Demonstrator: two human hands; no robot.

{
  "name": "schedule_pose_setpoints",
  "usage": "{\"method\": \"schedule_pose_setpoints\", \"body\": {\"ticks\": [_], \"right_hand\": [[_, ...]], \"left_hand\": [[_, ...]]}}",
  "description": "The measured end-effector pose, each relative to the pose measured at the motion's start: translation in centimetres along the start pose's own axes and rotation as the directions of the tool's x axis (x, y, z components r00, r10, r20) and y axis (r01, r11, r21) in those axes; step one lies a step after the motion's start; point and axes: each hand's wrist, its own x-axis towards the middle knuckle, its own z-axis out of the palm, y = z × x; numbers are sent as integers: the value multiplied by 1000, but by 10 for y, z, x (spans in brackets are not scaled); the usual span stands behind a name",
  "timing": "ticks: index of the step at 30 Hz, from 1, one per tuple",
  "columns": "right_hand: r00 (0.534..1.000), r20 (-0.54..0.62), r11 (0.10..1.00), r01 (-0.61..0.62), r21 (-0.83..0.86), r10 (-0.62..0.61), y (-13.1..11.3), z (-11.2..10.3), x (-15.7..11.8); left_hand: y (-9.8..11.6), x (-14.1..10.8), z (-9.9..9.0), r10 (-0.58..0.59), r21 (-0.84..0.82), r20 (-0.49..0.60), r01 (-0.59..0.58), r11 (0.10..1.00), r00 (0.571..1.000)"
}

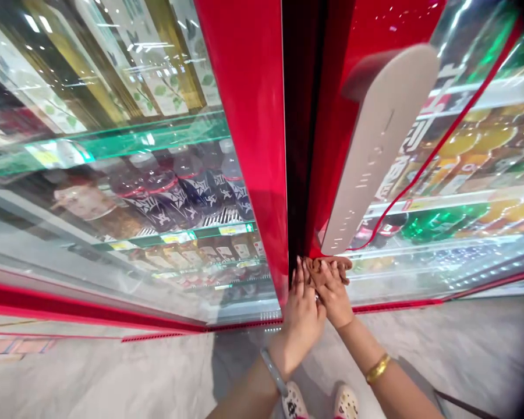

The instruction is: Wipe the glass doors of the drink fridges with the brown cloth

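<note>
A bunched brown cloth [343, 266] lies against the red door frame just under the foot of a long pale door handle [378, 145]. My right hand [334, 295] presses the cloth there, its fingers bent over the folds. Close beside it, my left hand [303, 308] has its fingers pointing up along the cloth's left edge, by the dark gap [297, 174] between two red-framed cooler doors. The two hands touch near the thumbs. Their palms and whatever lies beneath them are hidden.
Left stands a glass cooler door with a red frame [253, 116], bottles of dark drink [174, 198] on shelves behind it. Another glass door with green bottles [445, 221] is at right. Below are the grey floor [157, 378] and my patterned shoes [346, 401].
</note>
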Motion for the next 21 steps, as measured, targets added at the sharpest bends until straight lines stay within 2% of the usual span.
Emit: {"method": "schedule_pose_setpoints", "body": {"ticks": [5, 10, 12, 14, 17, 19, 21], "right_hand": [[999, 32, 999, -37, 1, 37, 7, 7, -5], [997, 67, 996, -43, 81, 38, 2, 5, -24], [995, 64, 990, -78, 118, 70, -4, -3, -20], [990, 30, 979, -140, 150, 137, -13, -18, -1], [949, -121, 930, -251, 269, 291, -28, -52, 48], [908, -237, 904, -255, 343, 346, -39, -78, 88], [893, -289, 903, -232, 363, 345, -49, -99, 127]], "left_hand": [[-6, 5, 6, 34, -13, -66, -35, 999, 997], [-16, -13, 32, -28, -44, 81, 32, 999, 996], [-12, -18, 32, -52, -93, 87, 60, 994, 995], [-2, -16, 21, -58, -154, 49, 65, 986, 997], [24, -5, -11, -10, -259, -42, -1, 966, 999], [41, 5, -35, 12, -309, -149, -59, 949, 989], [54, 16, -57, -2, -330, -277, -94, 939, 961]]}}
